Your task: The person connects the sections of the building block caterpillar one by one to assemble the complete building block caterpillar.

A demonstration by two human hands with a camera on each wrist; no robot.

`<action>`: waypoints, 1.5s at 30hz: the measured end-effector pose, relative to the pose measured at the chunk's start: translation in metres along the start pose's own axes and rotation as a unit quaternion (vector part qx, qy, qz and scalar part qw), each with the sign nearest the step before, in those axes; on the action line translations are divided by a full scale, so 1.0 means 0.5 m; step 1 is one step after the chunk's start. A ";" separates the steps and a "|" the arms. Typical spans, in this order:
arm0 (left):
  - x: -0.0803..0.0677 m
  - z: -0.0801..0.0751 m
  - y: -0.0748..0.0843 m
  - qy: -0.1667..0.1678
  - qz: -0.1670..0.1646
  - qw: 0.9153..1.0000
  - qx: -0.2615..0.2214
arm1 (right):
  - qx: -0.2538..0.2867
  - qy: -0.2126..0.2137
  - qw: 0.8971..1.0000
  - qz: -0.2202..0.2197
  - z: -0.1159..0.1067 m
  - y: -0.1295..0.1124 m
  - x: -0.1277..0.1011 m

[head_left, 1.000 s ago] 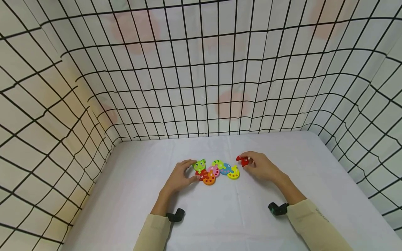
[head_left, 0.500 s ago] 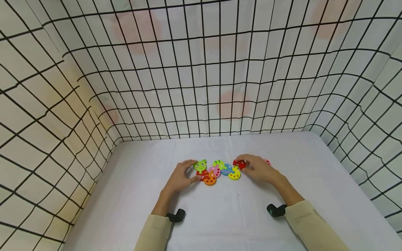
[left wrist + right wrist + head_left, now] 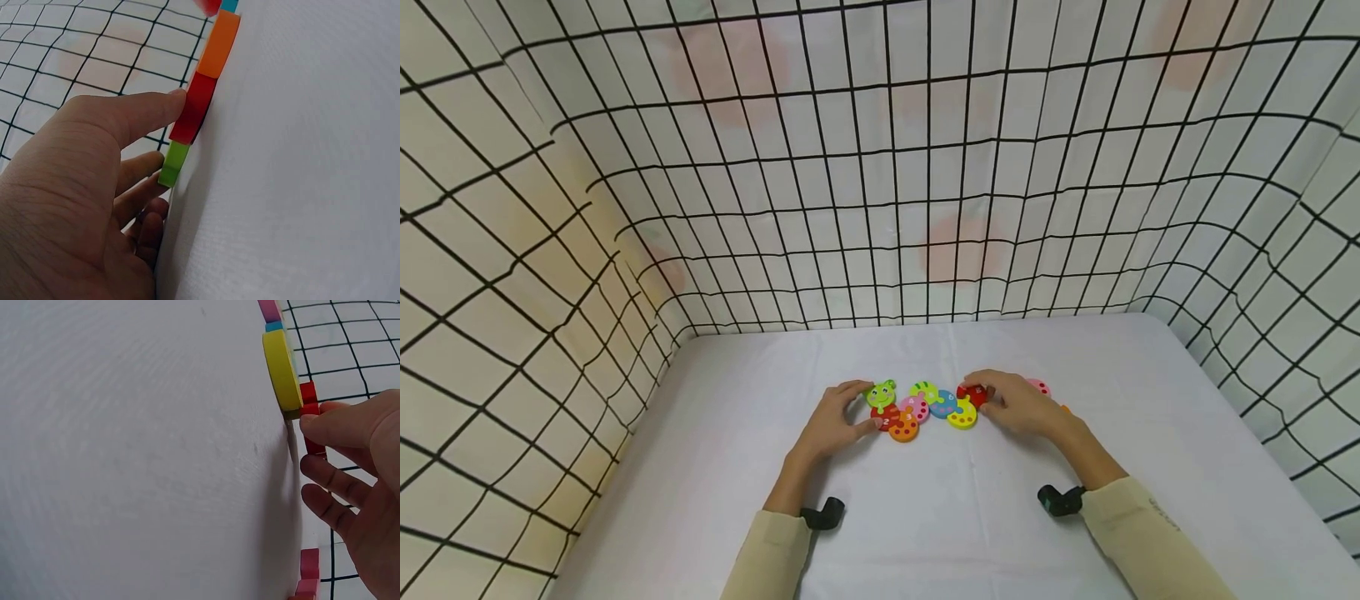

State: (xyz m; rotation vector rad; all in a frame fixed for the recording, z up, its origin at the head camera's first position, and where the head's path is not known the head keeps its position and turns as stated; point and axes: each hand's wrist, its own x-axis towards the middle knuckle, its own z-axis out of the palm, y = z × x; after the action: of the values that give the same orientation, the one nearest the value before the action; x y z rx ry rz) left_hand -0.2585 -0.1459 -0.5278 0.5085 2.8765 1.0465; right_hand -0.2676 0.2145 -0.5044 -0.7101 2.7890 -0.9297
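A row of linked caterpillar puzzle pieces lies on the white table. At its left end is the green smiling head (image 3: 881,392), joined to a red piece (image 3: 887,414) marked 2. Orange (image 3: 904,428), pink (image 3: 917,407), light green, blue (image 3: 943,404) and yellow (image 3: 962,414) pieces follow. My left hand (image 3: 829,423) holds the head end, thumb on the red piece and fingers at the green head. Between thumb and fingers, my right hand (image 3: 1021,405) pinches another red piece (image 3: 973,394). This one sits at the upper right edge of the yellow piece (image 3: 282,370), partly covered by fingers.
Beyond the right hand lies a pink piece (image 3: 1039,387), mostly hidden, with a bit of orange by the wrist. A black wire grid (image 3: 895,200) over white cloth walls the back and sides. Black cameras (image 3: 824,513) sit on both wrists.
My right hand has carried the red piece left and down to the yellow piece. The pink piece behind that hand has come into view. My left hand has stayed in place.
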 end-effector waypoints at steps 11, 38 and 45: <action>0.003 0.007 0.006 0.000 0.005 1.000 -0.002 | -0.025 -0.014 1.000 0.005 0.008 0.011 -0.005; -0.004 0.003 0.002 0.004 0.001 1.000 -0.002 | -0.040 0.122 0.986 0.106 -0.055 0.090 -0.096; -0.003 0.004 -0.001 0.002 -0.005 1.000 -0.018 | -0.038 0.100 0.987 0.117 -0.055 0.099 -0.099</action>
State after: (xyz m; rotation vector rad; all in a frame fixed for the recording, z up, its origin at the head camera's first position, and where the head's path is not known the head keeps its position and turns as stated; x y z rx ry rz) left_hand -0.2567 -0.1452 -0.5298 0.4904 2.8546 1.0963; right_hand -0.2504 0.2870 -0.5132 -0.2995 3.0099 -0.8980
